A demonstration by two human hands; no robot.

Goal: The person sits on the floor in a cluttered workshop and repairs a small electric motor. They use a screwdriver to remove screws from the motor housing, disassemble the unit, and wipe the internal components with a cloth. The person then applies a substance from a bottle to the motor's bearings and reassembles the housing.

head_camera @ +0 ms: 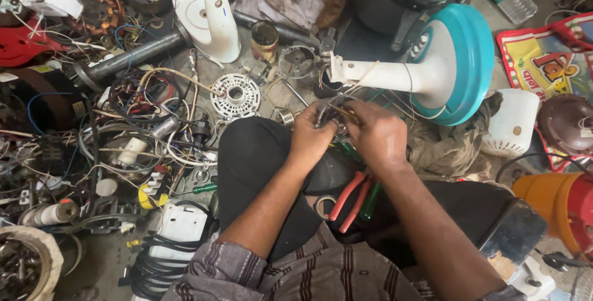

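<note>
Both hands meet above the person's knee, over a floor crowded with parts. The left hand [311,135] curls its fingers around a small bundle of thin wires [336,110], and the right hand [377,133] pinches the same bundle from the other side, knuckles up. The wires run toward the hollow neck of a white plastic fan stand [395,73] with a round teal-rimmed base, lying on its side just beyond the hands. Pliers [347,195] with smooth red handles rest on the dark trousers below the wrists, beside a green-handled screwdriver [370,199]. A white round slotted plastic disc [235,96] lies on the floor left of the knee, among tangled cables.
</note>
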